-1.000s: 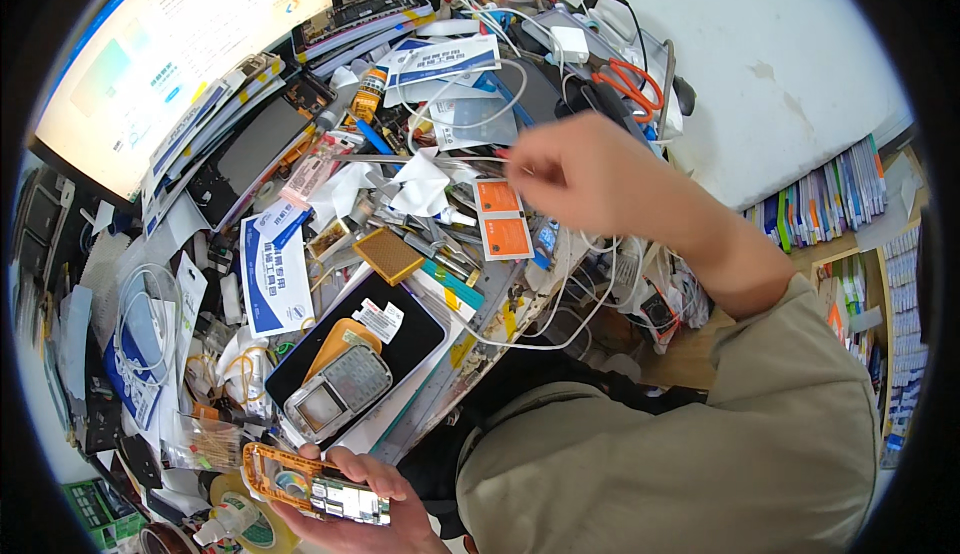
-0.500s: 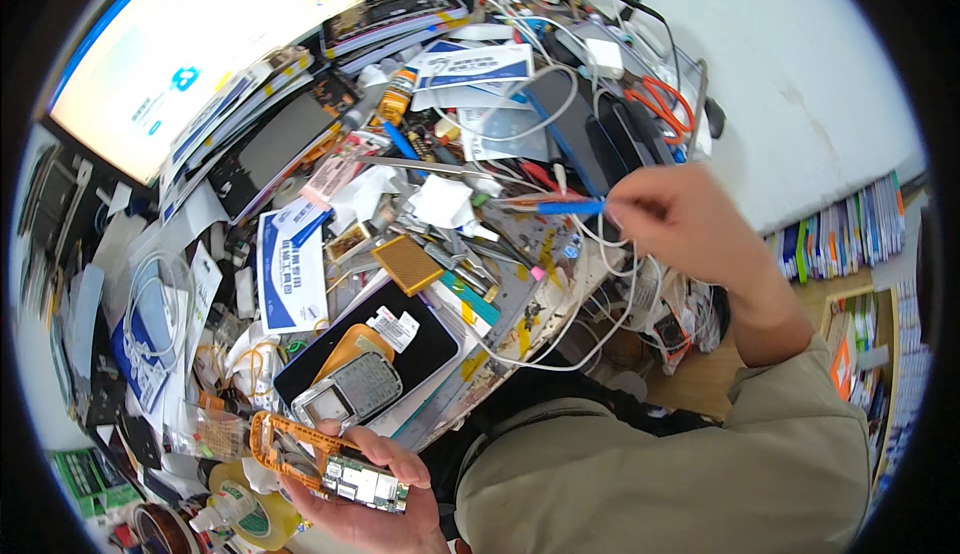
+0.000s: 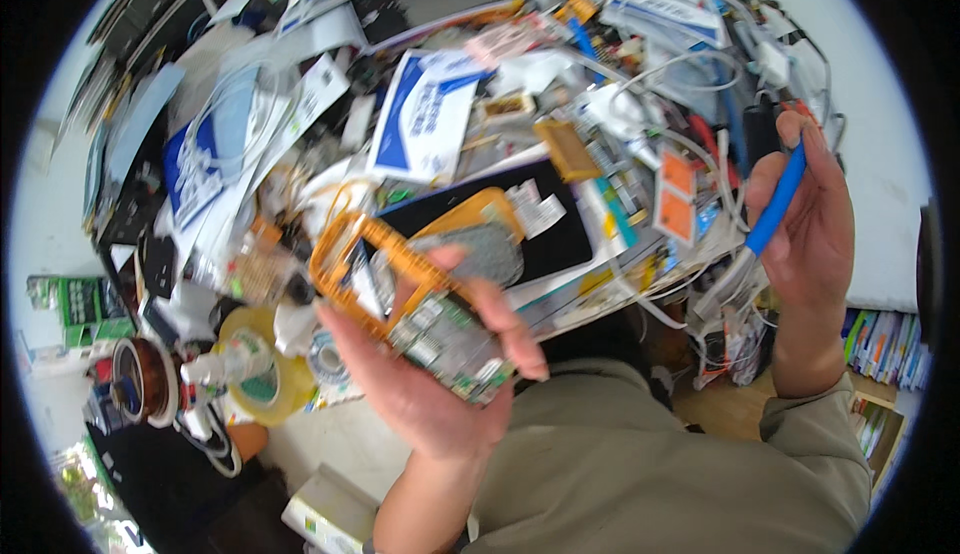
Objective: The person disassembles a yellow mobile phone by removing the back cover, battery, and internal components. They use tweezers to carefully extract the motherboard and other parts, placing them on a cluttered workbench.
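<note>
My left hand (image 3: 420, 399) grips an orange plastic phone frame (image 3: 345, 279) with a bare phone circuit board (image 3: 440, 339) set in its lower part, thumb and fingers around its edges. Raised at the right, my right hand (image 3: 815, 214) holds a blue-handled tool (image 3: 778, 202). The tool's handle angles down to the left and its pale grey end is blurred, so its kind is unclear. Beyond my left hand, a grey phone keypad cover (image 3: 487, 254) and an orange phone shell (image 3: 480, 212) lie on a black tablet-like panel (image 3: 560, 246).
Papers, cables and parts crowd the bench. A blue-and-white packet (image 3: 425, 119) lies near the middle, an orange-and-white card (image 3: 675, 199) farther right. At left stand a clear bottle (image 3: 225, 364), a large yellow tape roll (image 3: 270, 409) and a brown spool (image 3: 140, 379). White cables (image 3: 725, 169) hang near my right hand.
My view has swung left. My right hand has turned upward with the blue-handled tool, which now points down-left. My left hand has come higher with the orange frame and board.
</note>
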